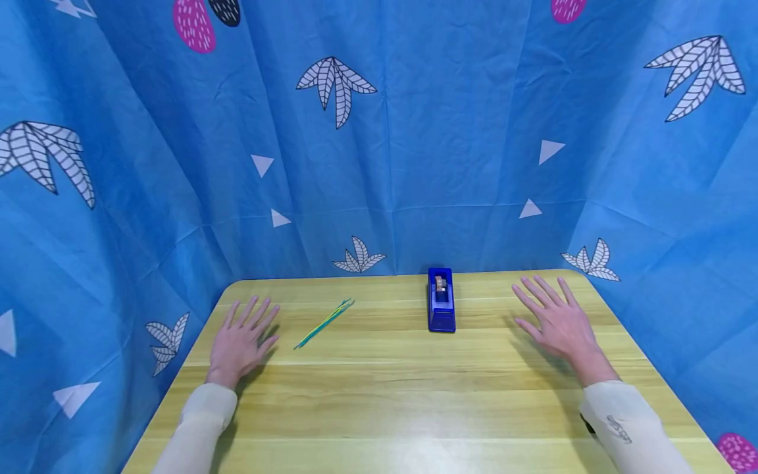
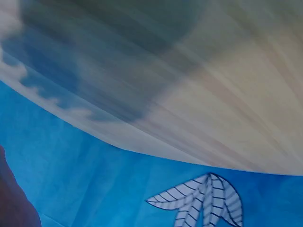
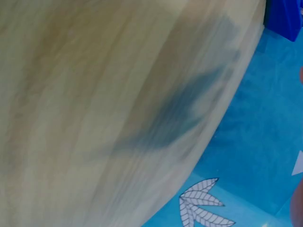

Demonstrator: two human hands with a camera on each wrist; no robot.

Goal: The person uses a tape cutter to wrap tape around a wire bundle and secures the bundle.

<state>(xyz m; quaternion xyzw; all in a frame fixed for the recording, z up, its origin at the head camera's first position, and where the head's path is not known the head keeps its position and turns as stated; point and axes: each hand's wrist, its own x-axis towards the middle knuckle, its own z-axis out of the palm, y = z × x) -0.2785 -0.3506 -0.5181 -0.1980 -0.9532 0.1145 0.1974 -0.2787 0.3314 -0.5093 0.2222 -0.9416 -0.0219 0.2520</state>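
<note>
In the head view my left hand (image 1: 239,339) is spread over the left side of the table, palm down and holding nothing. To its right lies a small bundle of thin yellow and teal sticks (image 1: 324,323), slanting up to the right. My right hand (image 1: 555,320), fingers likewise spread, is over the right side with nothing in it. Between the sticks and that hand, near the back edge, stands a blue tape dispenser (image 1: 441,316) with a small roll of tape (image 1: 441,284) in it. The right wrist view catches a corner of the dispenser (image 3: 284,19) at upper right.
The wooden table (image 1: 379,382) has rounded back corners. A blue curtain (image 1: 450,131) with white leaf prints hangs right behind it and along both sides. Shadows of the hands fall on the tabletop in both wrist views.
</note>
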